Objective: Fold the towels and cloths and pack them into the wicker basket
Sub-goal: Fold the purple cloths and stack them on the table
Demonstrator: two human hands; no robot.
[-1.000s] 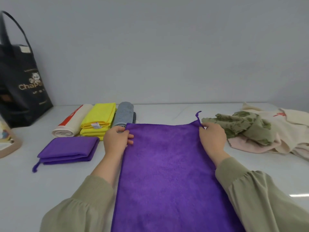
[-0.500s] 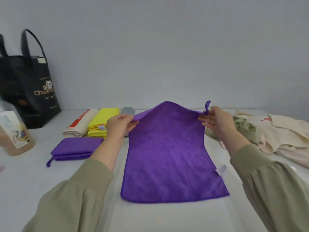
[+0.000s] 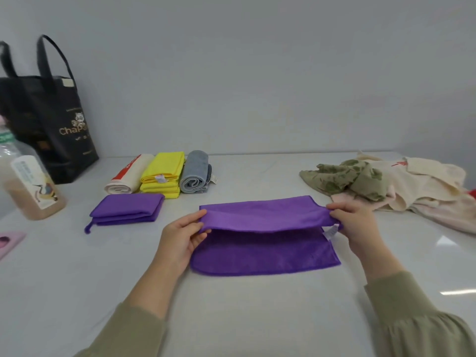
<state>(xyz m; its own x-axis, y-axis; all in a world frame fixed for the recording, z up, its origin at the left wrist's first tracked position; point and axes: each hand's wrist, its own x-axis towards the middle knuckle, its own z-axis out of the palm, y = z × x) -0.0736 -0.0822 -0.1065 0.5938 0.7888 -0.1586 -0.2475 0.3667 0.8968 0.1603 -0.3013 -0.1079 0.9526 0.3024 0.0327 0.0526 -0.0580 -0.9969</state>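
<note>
Head view, operator: I have the purple towel (image 3: 265,253) doubled over in the middle of the white table (image 3: 231,318). Its near edge lies on the tabletop and its upper layer is lifted off the lower one. My left hand (image 3: 180,237) pinches that layer's left end, thumb on top. My right hand (image 3: 358,224) pinches the right end, just above the white tag (image 3: 332,231).

Spotter: Room to move?

Operator: Open tabletop runs in front of the towel and behind it to the wall. To the left, apart from it, lies one folded purple cloth (image 3: 126,208). Behind that is a row of three: a cream roll (image 3: 128,176) with red print, a folded yellow cloth (image 3: 162,173) and a grey roll (image 3: 195,173). Near my right hand sits one loose heap of cloths (image 3: 386,181); I cannot count its pieces.

Spotter: Anything else?

Operator: One black tote bag (image 3: 51,130) and one bottle (image 3: 28,186), far left.
</note>
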